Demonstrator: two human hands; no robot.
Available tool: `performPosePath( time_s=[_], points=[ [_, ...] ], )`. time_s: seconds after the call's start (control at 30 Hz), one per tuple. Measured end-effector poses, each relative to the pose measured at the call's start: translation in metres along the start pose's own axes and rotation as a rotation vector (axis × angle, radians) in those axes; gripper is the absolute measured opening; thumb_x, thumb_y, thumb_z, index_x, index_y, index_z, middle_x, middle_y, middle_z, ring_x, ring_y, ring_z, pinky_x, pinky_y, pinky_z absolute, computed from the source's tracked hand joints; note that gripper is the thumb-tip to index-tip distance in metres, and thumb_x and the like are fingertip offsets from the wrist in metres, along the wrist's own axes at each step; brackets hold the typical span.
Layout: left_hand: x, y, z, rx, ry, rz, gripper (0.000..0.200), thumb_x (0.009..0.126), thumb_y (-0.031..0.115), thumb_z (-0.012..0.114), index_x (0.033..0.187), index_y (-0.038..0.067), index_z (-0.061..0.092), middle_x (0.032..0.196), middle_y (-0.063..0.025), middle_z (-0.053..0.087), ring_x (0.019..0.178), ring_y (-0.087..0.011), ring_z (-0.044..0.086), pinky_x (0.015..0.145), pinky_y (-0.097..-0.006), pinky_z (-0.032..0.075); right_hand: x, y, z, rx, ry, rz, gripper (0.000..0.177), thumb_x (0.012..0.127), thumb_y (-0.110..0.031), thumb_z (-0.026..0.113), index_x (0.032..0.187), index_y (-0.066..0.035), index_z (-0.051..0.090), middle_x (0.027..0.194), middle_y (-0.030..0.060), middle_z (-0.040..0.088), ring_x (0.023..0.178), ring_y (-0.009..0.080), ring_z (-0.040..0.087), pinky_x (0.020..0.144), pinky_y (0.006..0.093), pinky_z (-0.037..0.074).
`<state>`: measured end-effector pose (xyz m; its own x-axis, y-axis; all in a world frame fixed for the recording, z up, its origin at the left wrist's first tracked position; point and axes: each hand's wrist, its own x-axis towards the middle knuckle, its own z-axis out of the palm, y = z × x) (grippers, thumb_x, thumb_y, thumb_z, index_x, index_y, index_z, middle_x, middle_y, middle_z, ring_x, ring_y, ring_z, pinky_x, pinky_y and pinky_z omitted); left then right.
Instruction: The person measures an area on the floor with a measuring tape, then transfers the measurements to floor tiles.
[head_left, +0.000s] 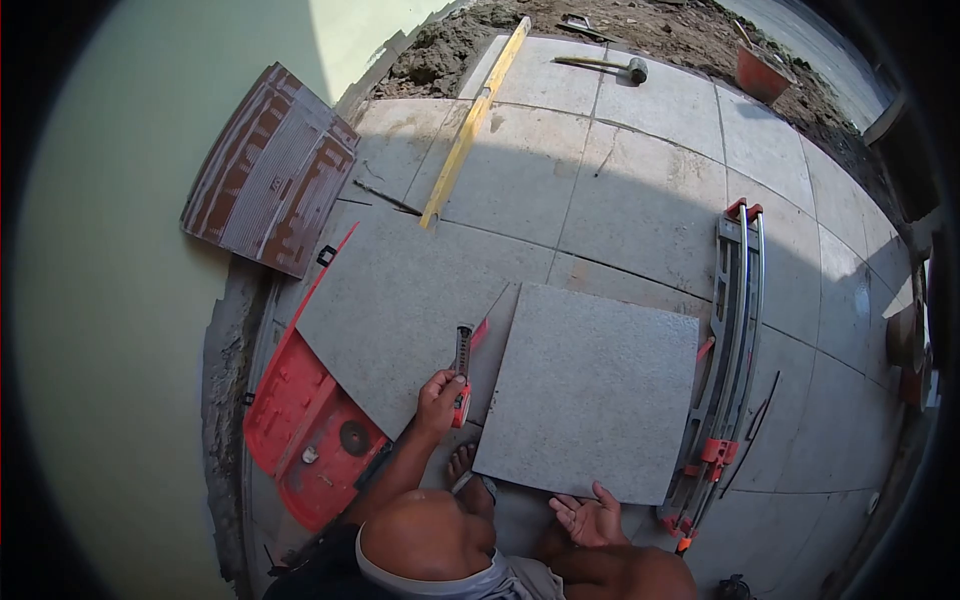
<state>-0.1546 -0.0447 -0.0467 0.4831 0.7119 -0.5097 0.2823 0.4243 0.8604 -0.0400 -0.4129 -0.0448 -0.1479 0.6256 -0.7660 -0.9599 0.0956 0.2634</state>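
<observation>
My left hand (438,402) is closed around a red and black tape measure (461,404), with a short length of its blade sticking out away from me. Below it lies a grey tile (390,300) that partly covers an open red plastic case (300,390). A second grey tile (600,390) rests just to the right, in front of my knees. At that tile's near edge is my right hand (590,518), palm up with the fingers spread and nothing in it. A tile cutter with metal rails (738,320) lies along the tile's right side.
A yellow level (478,120) lies across the laid floor tiles. Beyond are a mallet (634,70) and a reddish bucket (764,74) by the soil. A brown-backed tile (275,170) leans on the wall at left. A dark disc (354,437) sits in the case.
</observation>
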Motion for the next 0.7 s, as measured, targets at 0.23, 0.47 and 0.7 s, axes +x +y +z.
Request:
performPosePath(
  time_s=[0.23,0.47,0.7],
  points=[
    [0.006,0.037,-0.007,-0.145,-0.06,-0.113,0.015,0.1,0.019,0.056,0.099,0.005,0.061,0.129,-0.0147,0.066,0.087,-0.0162,0.068,0.078,-0.0311,0.056,0.001,0.002,0.001,0.047,-0.165,0.043,0.091,0.095,-0.051,0.055,0.148,0.013,0.018,0.15,0.026,0.037,0.136,0.0419,0.047,0.097,0.0459,0.057],
    [0.001,0.027,0.005,0.061,-0.176,-0.137,0.021,0.099,0.019,0.059,0.107,0.001,0.066,0.105,-0.0057,0.071,0.08,-0.0097,0.061,0.075,-0.0256,0.049,-0.005,0.0,0.029,-0.116,-0.255,0.241,0.073,0.101,-0.047,0.05,0.147,0.008,0.033,0.154,0.0212,0.04,0.134,0.0398,0.05,0.098,0.0424,0.054],
    [0.017,0.057,0.047,0.534,-0.37,-0.057,0.023,0.097,0.025,0.063,0.099,0.002,0.067,0.082,0.0,0.063,0.076,-0.0066,0.054,0.069,-0.0255,0.044,0.015,-0.051,0.078,-1.432,0.119,-0.454,0.056,0.096,-0.03,0.067,0.138,0.003,0.05,0.112,0.0146,0.071,0.1,0.0213,0.068,0.086,0.0352,0.054]
  ],
)
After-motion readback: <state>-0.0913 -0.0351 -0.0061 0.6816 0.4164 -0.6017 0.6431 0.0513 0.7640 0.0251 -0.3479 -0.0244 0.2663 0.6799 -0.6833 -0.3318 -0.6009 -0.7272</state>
